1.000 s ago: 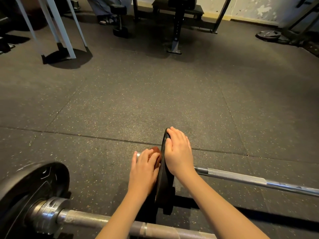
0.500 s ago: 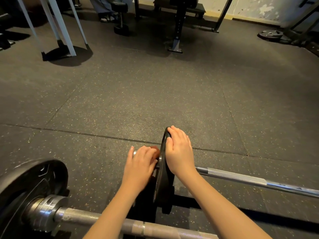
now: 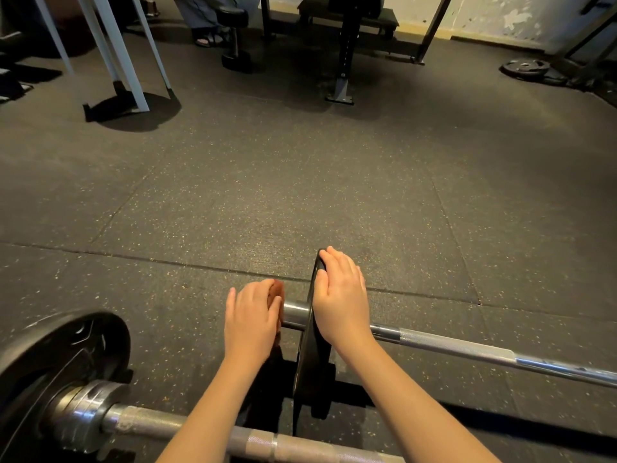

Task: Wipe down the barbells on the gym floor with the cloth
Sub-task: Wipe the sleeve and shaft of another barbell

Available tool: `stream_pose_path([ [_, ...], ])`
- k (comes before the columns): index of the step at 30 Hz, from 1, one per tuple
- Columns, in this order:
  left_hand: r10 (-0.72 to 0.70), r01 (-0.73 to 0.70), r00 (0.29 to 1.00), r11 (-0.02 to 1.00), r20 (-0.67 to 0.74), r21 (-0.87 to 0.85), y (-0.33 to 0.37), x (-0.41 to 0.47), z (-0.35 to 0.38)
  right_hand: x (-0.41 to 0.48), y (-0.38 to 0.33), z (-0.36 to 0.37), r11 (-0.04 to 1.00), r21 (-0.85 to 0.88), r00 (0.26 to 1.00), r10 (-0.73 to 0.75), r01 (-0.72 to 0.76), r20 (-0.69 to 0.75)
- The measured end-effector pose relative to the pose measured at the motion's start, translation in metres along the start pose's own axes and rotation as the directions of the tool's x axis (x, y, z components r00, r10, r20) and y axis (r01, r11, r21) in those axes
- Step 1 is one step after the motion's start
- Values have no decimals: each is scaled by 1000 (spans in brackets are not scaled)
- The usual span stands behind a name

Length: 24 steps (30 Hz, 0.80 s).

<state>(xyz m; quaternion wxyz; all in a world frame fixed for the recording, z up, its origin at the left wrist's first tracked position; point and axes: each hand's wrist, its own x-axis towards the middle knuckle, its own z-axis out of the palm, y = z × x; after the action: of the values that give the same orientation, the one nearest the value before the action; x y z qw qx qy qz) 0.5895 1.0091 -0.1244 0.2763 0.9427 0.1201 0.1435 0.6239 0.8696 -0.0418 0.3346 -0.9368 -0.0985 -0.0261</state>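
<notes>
A steel barbell [image 3: 467, 350] lies across the rubber floor, with a thin black plate [image 3: 312, 355] standing on edge on its left sleeve [image 3: 295, 312]. My right hand [image 3: 340, 295] grips the plate's top rim, fingers over the edge. My left hand [image 3: 252, 317] holds a brown cloth [image 3: 276, 290] bunched round the outer end of the sleeve; most of the cloth is hidden under my fingers. A second barbell [image 3: 160, 424] lies nearer to me, with a large black plate [image 3: 56, 355] at its left end.
White frame legs [image 3: 117, 58] stand at the back left. A black bench stand [image 3: 344, 61] and a dumbbell [image 3: 235, 38] are at the back centre, beside a person's sandalled feet [image 3: 208, 38]. A loose plate [image 3: 526, 66] lies at the back right.
My left hand with the cloth has slid left along the sleeve, away from the plate, baring shiny steel between them. My right hand has kept its hold on the plate's rim.
</notes>
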Motion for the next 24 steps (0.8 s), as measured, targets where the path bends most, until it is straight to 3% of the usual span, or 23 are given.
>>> stream_pose_path([
  [2, -19, 18, 1000, 1000, -21, -15, 7, -12, 7, -1, 0, 1, 1000, 17, 1000, 3, -3, -4],
  [5, 202, -200, 979, 978, -37, 60, 4, -25, 18, 1, 2, 1, 999, 41, 999, 9, -8, -33],
  [7, 261, -259, 965, 961, 1, 100, -4, -14, 14, 3, 2, 1, 999, 48, 999, 10, -8, -38],
  [12, -13, 12, 998, 1000, -58, -28, 5, -13, 12, 0, -1, 2, 998, 59, 1000, 1, 0, -12],
  [14, -39, 37, 994, 999, -103, -21, 11, -20, 20, -1, 0, 2, 997, 80, 999, 1, 1, -32],
  [19, 327, -323, 945, 936, -11, 141, 0, -20, 28, 3, 5, 2, 996, 85, 999, 8, -6, -31],
  [20, 295, -288, 955, 943, -18, 165, 0, -16, 24, 4, 4, 2, 996, 90, 1000, 2, 0, -24],
  [23, 3, 1, 999, 996, -45, 93, 11, -10, 18, 5, 3, 1, 995, 99, 1000, -1, -1, 18],
  [24, -2, 5, 999, 996, -34, 86, 15, -11, 20, 4, 4, 1, 995, 104, 1000, 3, -6, 29],
])
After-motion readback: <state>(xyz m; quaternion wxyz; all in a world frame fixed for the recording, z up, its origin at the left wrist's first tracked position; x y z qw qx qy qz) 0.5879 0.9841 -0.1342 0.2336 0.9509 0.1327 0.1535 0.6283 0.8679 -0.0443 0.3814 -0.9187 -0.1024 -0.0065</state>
